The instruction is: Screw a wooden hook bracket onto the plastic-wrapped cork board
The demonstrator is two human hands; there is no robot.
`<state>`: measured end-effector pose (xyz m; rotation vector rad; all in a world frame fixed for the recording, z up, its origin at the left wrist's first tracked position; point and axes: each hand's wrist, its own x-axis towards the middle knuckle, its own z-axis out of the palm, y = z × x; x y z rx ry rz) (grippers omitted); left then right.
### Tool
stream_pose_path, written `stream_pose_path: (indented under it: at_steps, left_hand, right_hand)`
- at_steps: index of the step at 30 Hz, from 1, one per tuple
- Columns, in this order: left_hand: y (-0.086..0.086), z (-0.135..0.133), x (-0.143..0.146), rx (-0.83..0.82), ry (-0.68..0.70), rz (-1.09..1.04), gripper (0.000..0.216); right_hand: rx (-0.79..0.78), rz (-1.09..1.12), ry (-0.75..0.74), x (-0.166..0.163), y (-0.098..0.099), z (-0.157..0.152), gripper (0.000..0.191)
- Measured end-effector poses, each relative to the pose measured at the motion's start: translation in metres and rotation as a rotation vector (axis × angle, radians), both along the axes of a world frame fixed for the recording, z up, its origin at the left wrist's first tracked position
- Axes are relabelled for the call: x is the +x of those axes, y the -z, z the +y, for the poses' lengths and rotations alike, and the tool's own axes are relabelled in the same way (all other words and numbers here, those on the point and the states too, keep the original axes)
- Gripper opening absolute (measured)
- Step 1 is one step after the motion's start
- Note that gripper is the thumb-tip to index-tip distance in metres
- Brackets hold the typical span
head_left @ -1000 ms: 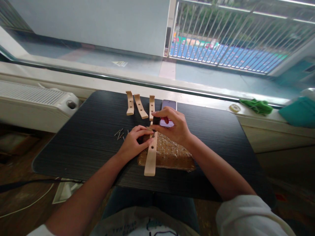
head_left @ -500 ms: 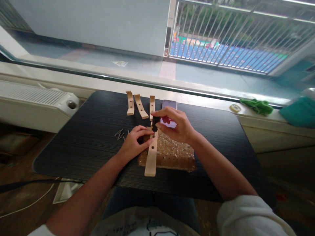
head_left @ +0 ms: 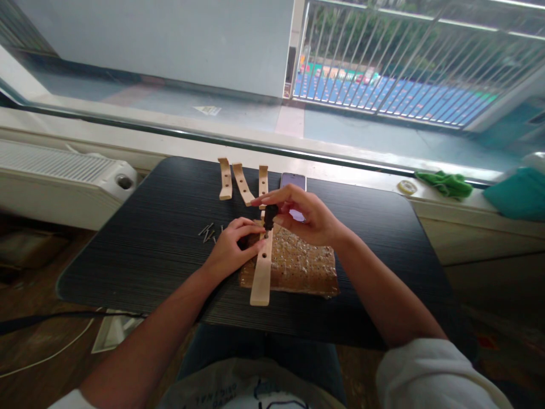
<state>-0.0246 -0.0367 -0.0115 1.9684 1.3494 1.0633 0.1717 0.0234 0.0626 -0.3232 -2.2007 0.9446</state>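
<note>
A pale wooden hook piece point(head_left: 261, 281) with drilled holes lies lengthwise across a brown block wrapped in clear tape point(head_left: 304, 264). My left hand point(head_left: 233, 247) grips the wooden piece near its upper hole, fingers and thumb closed at its sides. Above that hole stands a short black-handled screwdriver point(head_left: 269, 217), tip pointing down into it. My right hand point(head_left: 304, 216) pinches the handle between thumb and fingers, with the forefinger stretched past it. Whether a screw sits under the tip is too small to tell.
Three similar wooden pieces point(head_left: 242, 184) lie at the table's far side. A phone point(head_left: 293, 182) is partly behind my right hand. Several screws point(head_left: 206, 232) lie left of the block. A radiator point(head_left: 63, 176) borders the left; a green cloth point(head_left: 445, 183) and tape roll point(head_left: 407, 187) rest on the sill.
My right hand's fingers have shifted round the screwdriver handle, the forefinger reaching further left. The left hand and wooden piece have stayed in place.
</note>
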Motion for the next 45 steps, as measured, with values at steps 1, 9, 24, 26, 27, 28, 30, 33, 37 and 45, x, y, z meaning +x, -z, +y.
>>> stream_pose_path:
  at_steps: [1, 9, 24, 26, 27, 28, 30, 33, 37, 45]
  left_hand:
    - [-0.0005, 0.0000, 0.0002, -0.002, -0.003, -0.001, 0.018]
    - [0.0001, 0.0011, 0.0001, -0.008, -0.013, 0.005, 0.020]
    - [0.0033, 0.0011, -0.0007, 0.003, -0.015, 0.022, 0.020]
    - [0.0034, 0.0009, -0.0007, -0.007, -0.016, 0.026, 0.021]
    - [0.0034, 0.0008, -0.0008, -0.007, -0.015, 0.026, 0.021]
    - [0.0032, 0.0007, -0.0008, -0.005, -0.013, 0.025, 0.021]
    - [0.0028, 0.0005, -0.0007, -0.004, -0.018, 0.021, 0.021]
    - [0.0018, 0.0007, -0.0003, -0.018, -0.027, 0.014, 0.020]
    - [0.0007, 0.0008, 0.0002, -0.023, -0.024, 0.013, 0.020]
    - [-0.0003, 0.0000, 0.0006, -0.023, -0.013, 0.014, 0.019]
  right_hand:
    - [-0.011, -0.004, -0.001, -0.0003, -0.0004, -0.0008, 0.026]
    - [-0.105, 0.047, -0.066, -0.0041, 0.0036, -0.0022, 0.017]
    - [-0.019, 0.009, -0.047, -0.0018, 0.0002, 0.0039, 0.027]
    - [0.018, 0.018, -0.026, -0.0020, 0.0002, 0.0040, 0.026]
    - [0.037, 0.022, -0.018, -0.0022, 0.0000, 0.0040, 0.025]
    - [0.054, 0.026, -0.011, -0.0026, -0.0002, 0.0039, 0.024]
    - [0.081, 0.034, 0.004, -0.0035, -0.0008, 0.0036, 0.023]
    - [0.104, 0.041, 0.029, -0.0047, -0.0018, 0.0024, 0.021]
    - [0.118, 0.052, 0.076, -0.0061, -0.0021, 0.0004, 0.019]
    - [0.171, 0.115, 0.205, -0.0094, 0.0049, -0.0008, 0.022]
